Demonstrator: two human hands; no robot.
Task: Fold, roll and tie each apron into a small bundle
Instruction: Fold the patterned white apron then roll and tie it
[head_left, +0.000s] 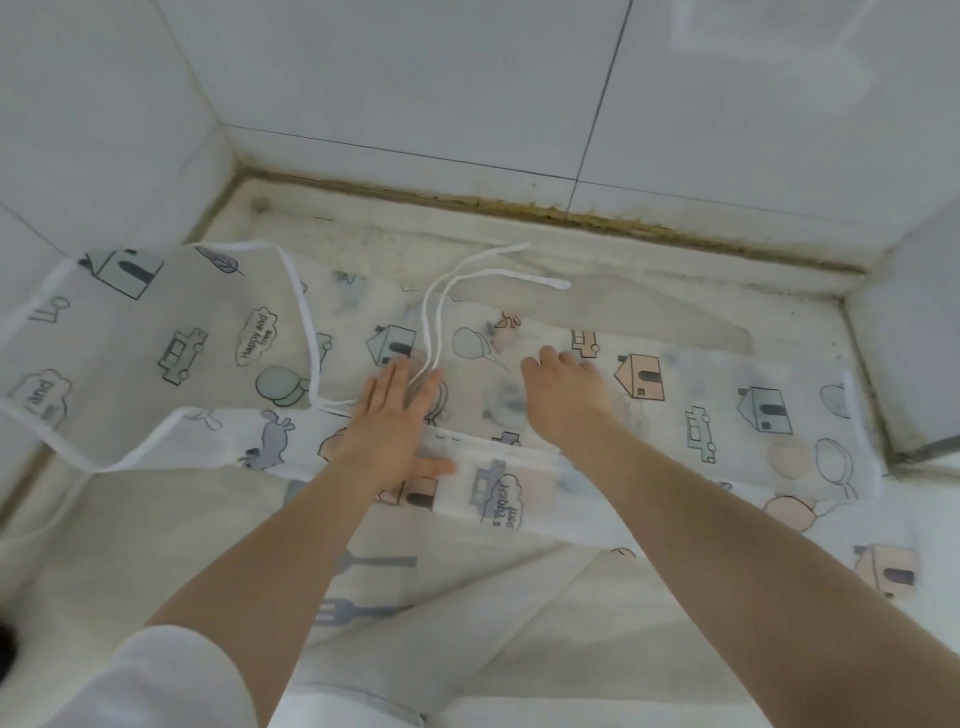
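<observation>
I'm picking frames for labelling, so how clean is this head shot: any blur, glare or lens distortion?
Head view: light is soft and even, with no hard shadows or glare; wide-angle bending curves the tile joints; the apron print is slightly soft; the left hand fingertips look a little smeared, the right hand sharper.

The thin, half-transparent white plastic apron with printed houses and cars (675, 395) looks smooth and slightly matt, edged with white cloth tape ties (434, 317). The pale stone table (649, 270) is dull and stained; the glossy white wall tiles (415, 78) shine.
</observation>
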